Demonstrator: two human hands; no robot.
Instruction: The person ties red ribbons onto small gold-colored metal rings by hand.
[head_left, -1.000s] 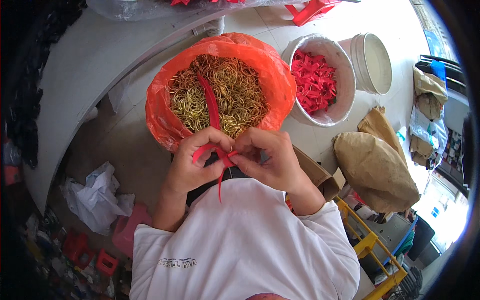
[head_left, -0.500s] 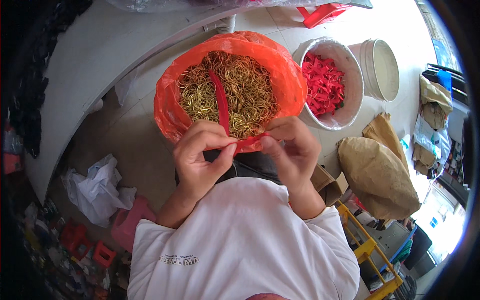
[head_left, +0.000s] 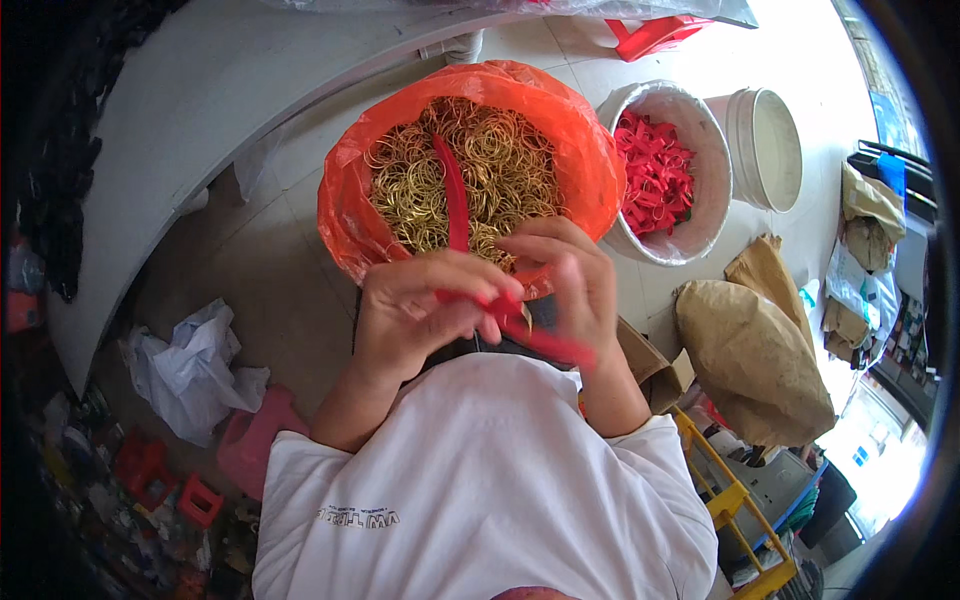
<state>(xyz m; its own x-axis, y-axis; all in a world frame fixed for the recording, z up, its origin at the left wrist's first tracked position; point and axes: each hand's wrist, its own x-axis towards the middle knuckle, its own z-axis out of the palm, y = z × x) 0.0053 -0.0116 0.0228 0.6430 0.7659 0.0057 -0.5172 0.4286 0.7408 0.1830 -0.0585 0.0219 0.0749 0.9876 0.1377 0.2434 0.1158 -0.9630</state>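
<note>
Between my two hands is a red ribbon (head_left: 545,342), in front of my shirt and blurred by motion. My left hand (head_left: 415,305) pinches it between thumb and fingers. Beside its other end is my right hand (head_left: 575,285), its fingers smeared, so its grip does not show. Just beyond both hands stands a container lined with an orange plastic bag (head_left: 350,190), full of gold-coloured metal rings (head_left: 500,165). Another red strip (head_left: 453,190) lies lengthwise over the rings, its near end disappearing behind my left hand.
Right of the bag, a white bucket (head_left: 718,180) holds many red ribbon pieces (head_left: 655,170); a pale bucket (head_left: 775,150) is beside it. A grey tabletop (head_left: 190,110) curves along the left. Brown paper sacks (head_left: 750,360), a yellow metal frame (head_left: 735,500) and crumpled white plastic (head_left: 195,370) surround me.
The ribbon, earlier stretched level between both hands, now slants down to the right. My right hand has lifted and its fingers have shifted; my left hand has turned slightly inward.
</note>
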